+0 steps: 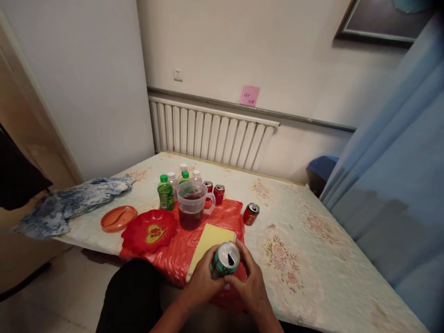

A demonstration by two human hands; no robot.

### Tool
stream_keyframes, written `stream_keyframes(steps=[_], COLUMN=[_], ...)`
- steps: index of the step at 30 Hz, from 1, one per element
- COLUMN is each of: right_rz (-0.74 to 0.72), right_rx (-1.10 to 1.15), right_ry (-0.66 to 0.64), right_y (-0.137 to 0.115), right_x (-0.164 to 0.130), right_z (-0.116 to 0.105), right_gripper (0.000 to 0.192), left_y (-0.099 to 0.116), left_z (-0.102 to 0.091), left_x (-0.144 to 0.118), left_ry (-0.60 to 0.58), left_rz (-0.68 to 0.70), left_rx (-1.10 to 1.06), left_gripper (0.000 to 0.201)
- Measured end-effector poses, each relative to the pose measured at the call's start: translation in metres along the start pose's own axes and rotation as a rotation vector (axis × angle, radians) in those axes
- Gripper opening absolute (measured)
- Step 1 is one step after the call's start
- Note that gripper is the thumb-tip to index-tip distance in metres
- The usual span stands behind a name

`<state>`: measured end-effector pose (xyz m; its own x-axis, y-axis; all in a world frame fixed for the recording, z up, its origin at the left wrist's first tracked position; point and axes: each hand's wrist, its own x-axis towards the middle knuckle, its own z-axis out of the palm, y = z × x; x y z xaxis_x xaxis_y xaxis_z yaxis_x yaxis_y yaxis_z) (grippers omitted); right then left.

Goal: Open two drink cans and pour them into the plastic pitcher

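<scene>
Held between the two bare hands, close to the person's lap: a green-and-dark cylindrical metal can (228,255) with a silver top and a dark opening in it. Curved around its left side, the left hand (204,276); curved around its right side, the right hand (252,278). Both partly closed, spread just wide enough for the round wall, with thumbs close together on the near side and some far fingers hidden from view. Equally near to either hand and in touch with both; long axis close to upright, top facing up toward the camera. Forearms angled inward from below, meeting at the can.

Ahead and to the left of the hands, nearer to the left one: a translucent plastic jug (190,217) with dark brown liquid inside, standing upright, handle pointing right. Partly behind the hands: a flat yellow rectangular sheet (211,239), lying on crumpled red plastic sheeting (227,213). Ahead of the right hand and slightly to its right: a lone red metal can (251,214), upright.

Farther ahead, past the jug handle: two more red metal cans (219,194). Left of the jug: a green plastic bottle with a green cap (165,194); near it, clear plastic bottles with white caps (172,186). Well to the left of the left hand: a scalloped red plate (133,236) with a yellow heart, then a round orange lid (118,218). Underneath everything, a pale green cloth printed with pink flowers (333,277).
</scene>
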<state>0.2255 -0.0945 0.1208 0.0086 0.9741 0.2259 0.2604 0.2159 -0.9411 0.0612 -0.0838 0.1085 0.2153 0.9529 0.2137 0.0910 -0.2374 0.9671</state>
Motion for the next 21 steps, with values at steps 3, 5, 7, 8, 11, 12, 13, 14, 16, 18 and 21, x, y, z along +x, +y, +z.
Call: stream_keyframes(steps=[3,5,7,8,11,12,13,14,16,18,21], right_rz=[0.005,0.007,0.003,0.001,0.001,0.003,0.003,0.003,0.001,0.003,0.014], right_rx=[-0.012,-0.018,-0.021,-0.021,-0.022,-0.024,-0.026,-0.030,-0.033,-0.032,-0.030], right_ry=[0.006,0.003,0.002,0.005,0.021,0.024,0.025,0.025,0.025,0.022,0.005], right_y=[-0.0007,-0.0017,-0.0027,-0.0032,-0.0045,-0.0048,-0.0051,-0.0053,-0.0059,-0.0065,-0.0069], right_x=[0.0002,0.0004,0.0005,0.0004,-0.0001,-0.0004,-0.0007,-0.0010,-0.0015,-0.0020,-0.0026], right_z=[0.0008,0.0012,0.0014,0.0014,0.0010,0.0009,0.0007,0.0006,0.0002,-0.0001,-0.0004], right_gripper=[0.088,0.087,0.087,0.087,0.087,0.087,0.086,0.086,0.085,0.085,0.085], left_y=[-0.0027,-0.0038,-0.0038,-0.0033,-0.0006,0.0004,0.0013,0.0019,0.0026,0.0026,0.0029], left_z=[0.0001,0.0001,0.0000,-0.0001,-0.0002,-0.0001,0.0000,0.0002,0.0008,0.0013,0.0017], left_x=[-0.0001,-0.0003,-0.0003,-0.0001,0.0003,0.0004,0.0005,0.0004,0.0002,-0.0002,-0.0010], left_ry=[0.002,0.009,0.022,0.023,0.017,0.015,0.018,0.022,0.032,0.044,0.056], left_rz=[0.003,0.001,-0.004,-0.003,0.003,0.002,-0.001,-0.003,0.001,0.017,0.031], left_rx=[0.000,0.003,0.020,0.030,0.049,0.055,0.063,0.074,0.093,0.111,0.132], left_gripper=[0.072,0.072,0.073,0.073,0.072,0.072,0.072,0.071,0.069,0.068,0.067])
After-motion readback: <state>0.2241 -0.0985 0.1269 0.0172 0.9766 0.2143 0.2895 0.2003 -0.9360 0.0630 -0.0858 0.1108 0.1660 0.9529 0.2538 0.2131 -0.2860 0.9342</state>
